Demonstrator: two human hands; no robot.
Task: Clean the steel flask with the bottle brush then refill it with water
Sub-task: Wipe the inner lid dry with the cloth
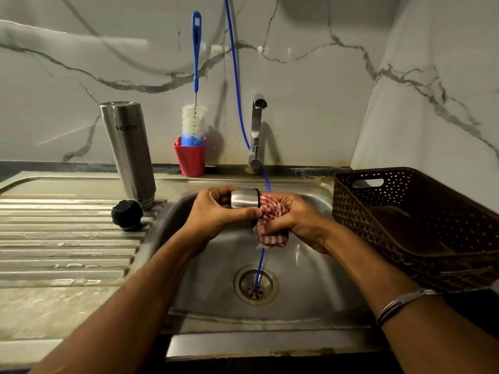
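Flask [128, 152] inverted at ten o'clock, brush [195, 103] parked at twelve. Left hand [216, 211] gripping cap [244, 201], right hand [294, 220] bunching cloth [271, 222]. Refill outstanding.

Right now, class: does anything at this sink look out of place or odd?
Two things. The flask stands upside down on the drainboard, its logo inverted, with the black stopper loose beside it. A blue tube hangs down the wall, past the tap, and ends in the drain. Nothing looks spilled or damaged.
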